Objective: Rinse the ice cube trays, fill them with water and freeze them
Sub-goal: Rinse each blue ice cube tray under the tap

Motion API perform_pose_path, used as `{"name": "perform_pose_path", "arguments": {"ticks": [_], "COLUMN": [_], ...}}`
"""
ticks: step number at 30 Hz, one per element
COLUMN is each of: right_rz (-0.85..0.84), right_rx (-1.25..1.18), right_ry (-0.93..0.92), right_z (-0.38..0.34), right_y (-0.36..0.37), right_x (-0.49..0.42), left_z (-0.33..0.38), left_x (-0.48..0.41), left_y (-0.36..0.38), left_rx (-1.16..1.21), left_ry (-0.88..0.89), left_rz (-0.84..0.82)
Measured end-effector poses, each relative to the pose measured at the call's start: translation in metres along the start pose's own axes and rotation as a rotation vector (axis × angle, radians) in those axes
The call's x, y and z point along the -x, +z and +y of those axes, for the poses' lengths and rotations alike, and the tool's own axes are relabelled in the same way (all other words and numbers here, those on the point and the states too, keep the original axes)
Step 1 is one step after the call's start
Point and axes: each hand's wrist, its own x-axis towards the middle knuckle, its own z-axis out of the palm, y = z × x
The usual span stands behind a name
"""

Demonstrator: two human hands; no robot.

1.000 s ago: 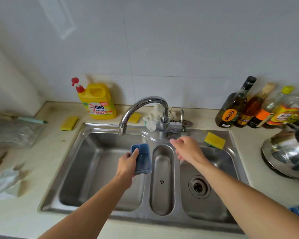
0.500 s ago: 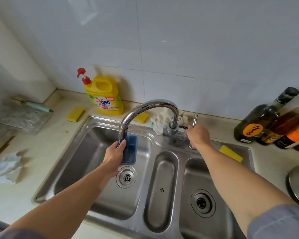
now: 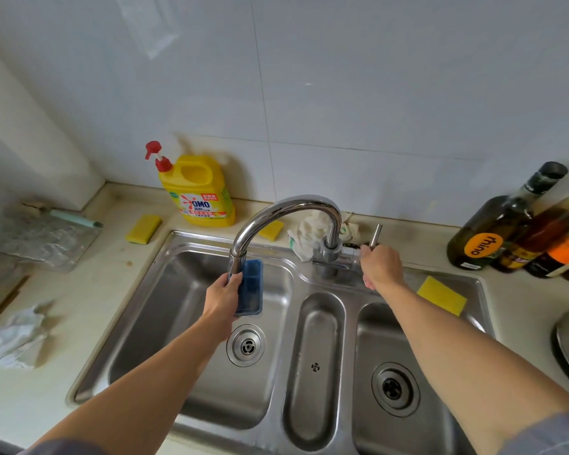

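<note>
"OMO" on the yellow detergent jug [image 3: 200, 196], "Mino" on the dark bottle [image 3: 488, 239]

Beige counter [image 3: 89, 300] w/ steel sink [image 3: 178, 307], yellow detergent jug [image 3: 197, 195] + sponge [image 3: 144, 228] at back, bottles [image 3: 486, 238] R, crumpled cloth [image 3: 10, 336] L

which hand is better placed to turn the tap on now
Right. The right hand grips the tap lever, so it likely only needs to turn it. The left hand holds the blue ice cube tray under the spout and is busy.
</note>
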Motion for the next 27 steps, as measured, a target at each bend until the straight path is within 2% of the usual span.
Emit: {"name": "perform_pose_path", "arguments": {"ticks": [4, 7, 13, 16, 21, 27], "right_rz": [0.102, 0.086, 0.166, 0.136, 0.121, 0.179], "right_rx": [0.045, 0.101, 0.07, 0.021, 0.162, 0.161], "right_ry": [-0.055, -0.095, 0.073, 0.172, 0.112, 0.119], "right_z": [-0.001, -0.01, -0.018, -0.014, -0.014, -0.007], "right_y": [0.003, 0.013, 0.017, 0.018, 0.021, 0.024], "right_x": [0.024, 0.041, 0.04, 0.026, 0.004, -0.013], "left_z": [0.0, 0.005, 0.012, 0.006, 0.002, 0.0], "left_x": [-0.004, -0.006, -0.028, -0.038, -0.053, -0.065], "left_y": [-0.01, -0.018, -0.028, -0.03, -0.023, -0.01], "left_rx": [-0.015, -0.029, -0.116, -0.153, -0.237, -0.307], "left_ry": [-0.014, -0.033, -0.045, -0.041, -0.002, 0.002], "left_rz": [-0.019, -0.071, -0.168, -0.221, -0.239, -0.238]}}
